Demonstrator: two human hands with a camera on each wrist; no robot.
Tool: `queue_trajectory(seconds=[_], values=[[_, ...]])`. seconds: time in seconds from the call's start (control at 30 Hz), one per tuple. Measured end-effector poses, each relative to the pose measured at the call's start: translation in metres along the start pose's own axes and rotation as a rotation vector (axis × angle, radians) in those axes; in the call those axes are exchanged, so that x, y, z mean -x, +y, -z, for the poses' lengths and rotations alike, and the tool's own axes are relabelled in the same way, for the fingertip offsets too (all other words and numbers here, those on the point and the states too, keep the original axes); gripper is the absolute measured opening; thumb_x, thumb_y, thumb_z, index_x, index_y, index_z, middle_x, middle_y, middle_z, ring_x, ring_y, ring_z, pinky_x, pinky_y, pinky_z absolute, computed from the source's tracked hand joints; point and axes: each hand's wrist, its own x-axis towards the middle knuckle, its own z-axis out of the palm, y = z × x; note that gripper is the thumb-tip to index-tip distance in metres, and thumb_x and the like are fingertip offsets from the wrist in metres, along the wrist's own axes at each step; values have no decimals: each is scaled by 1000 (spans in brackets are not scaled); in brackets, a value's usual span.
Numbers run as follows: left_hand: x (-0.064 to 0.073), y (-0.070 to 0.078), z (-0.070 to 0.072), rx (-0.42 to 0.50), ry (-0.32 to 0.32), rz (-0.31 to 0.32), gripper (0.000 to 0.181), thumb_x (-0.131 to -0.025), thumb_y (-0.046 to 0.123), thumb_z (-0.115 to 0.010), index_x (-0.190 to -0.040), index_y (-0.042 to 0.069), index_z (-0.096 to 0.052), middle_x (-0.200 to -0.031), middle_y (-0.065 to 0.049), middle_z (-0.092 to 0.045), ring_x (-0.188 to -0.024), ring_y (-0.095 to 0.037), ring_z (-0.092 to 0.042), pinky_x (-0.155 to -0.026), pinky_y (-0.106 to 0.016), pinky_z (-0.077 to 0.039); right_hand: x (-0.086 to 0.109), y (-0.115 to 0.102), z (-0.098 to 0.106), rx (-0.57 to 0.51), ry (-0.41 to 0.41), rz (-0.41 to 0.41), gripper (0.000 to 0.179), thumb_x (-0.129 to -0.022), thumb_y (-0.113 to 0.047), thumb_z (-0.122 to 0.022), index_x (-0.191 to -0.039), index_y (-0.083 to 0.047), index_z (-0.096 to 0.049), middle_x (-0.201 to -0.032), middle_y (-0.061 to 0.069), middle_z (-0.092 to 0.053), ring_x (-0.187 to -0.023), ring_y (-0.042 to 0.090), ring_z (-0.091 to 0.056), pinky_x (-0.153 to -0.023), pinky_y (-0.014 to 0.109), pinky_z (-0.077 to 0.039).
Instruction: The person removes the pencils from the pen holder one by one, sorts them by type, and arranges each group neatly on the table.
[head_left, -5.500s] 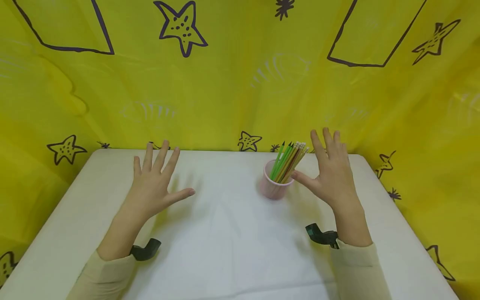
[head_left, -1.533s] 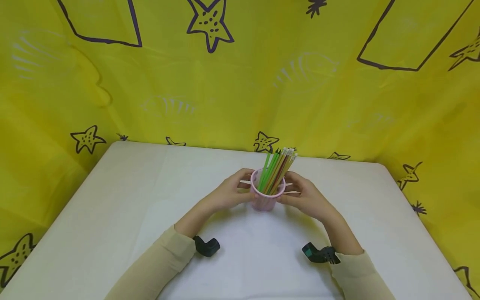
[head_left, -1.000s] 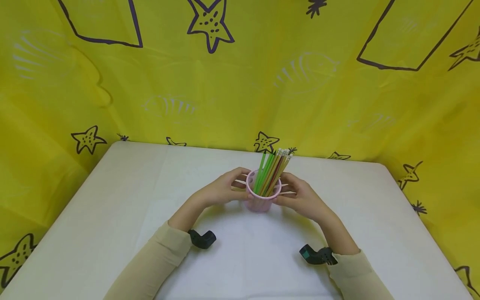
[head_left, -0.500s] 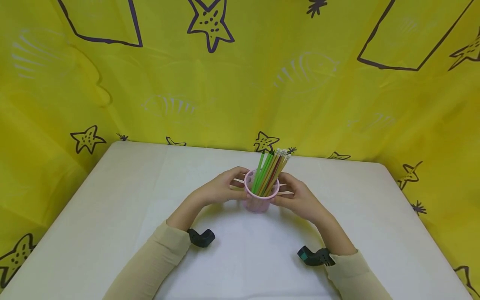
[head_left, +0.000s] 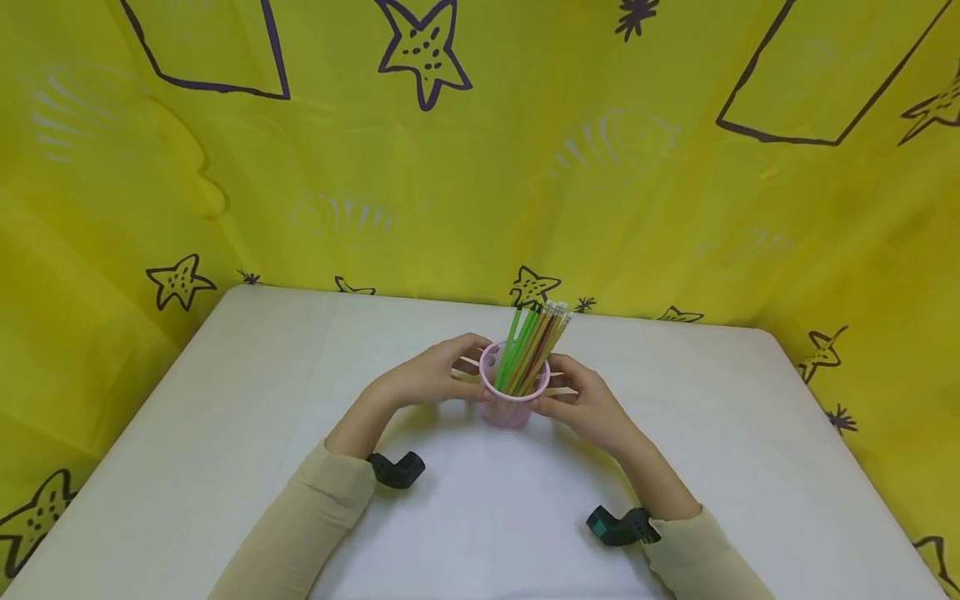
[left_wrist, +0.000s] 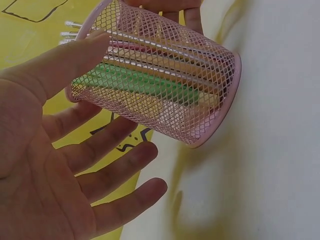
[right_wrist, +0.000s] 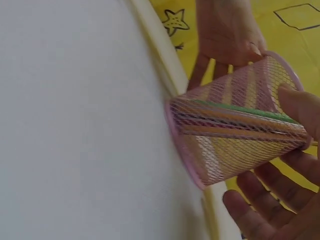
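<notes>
A pink mesh pencil cup (head_left: 506,410) stands upright between my two hands near the middle of the table, with green and yellow-brown pencils (head_left: 534,350) leaning to the right in it. My left hand (head_left: 438,373) holds its left side, thumb near the rim and some fingers behind. On the other side my right hand (head_left: 587,402) holds it the same way. In the left wrist view the left thumb (left_wrist: 75,57) lies on the mesh, while the lower fingers spread free of it. I cannot tell whether the cup's base touches the table.
The white-covered table (head_left: 247,400) reaches back to a yellow curtain (head_left: 465,183) printed with stars and shells, which also hangs along both sides. A black wrist device (head_left: 397,471) sits at the left cuff and another black device (head_left: 621,527) at the right cuff.
Both hands, spread open above the table at first, have come in around the cup. Held between them, the cup has since shifted a little left and slightly toward me.
</notes>
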Motion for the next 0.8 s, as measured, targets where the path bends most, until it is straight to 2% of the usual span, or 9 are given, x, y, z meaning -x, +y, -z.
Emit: queue_trajectory(seconds=[0.3,0.53,0.8], values=[[5,2,8,-20,8,5,61,-85,18,-80,-137,12,-50,-137,-4,-58,-129,-27,-54,-103,-45,-50,-1,0,-14,-19,81,30,59,-87,-6,-76,-140,-3,-49,-132,18,-58,-115,38,-61,-91,37,-57],[6,4,11,-17,9,7,59,-85,16,-80,-137,9,-51,-137,-6,-58,-129,-25,-54,-104,-47,-49,-1,-1,-15,-16,109,28,53,-87,-7,-76,-134,-2,-52,-131,18,-59,-114,38,-63,-90,32,-58],[7,4,14,-22,5,3,59,-86,17,-79,-137,8,-51,-138,-8,-58,-130,-27,-54,-104,-49,-48,-1,1,-17,-16,131,32,51,-84,-5,-78,-130,-2,-56,-116,18,-61,-96,20,-66,-81,28,-59]])
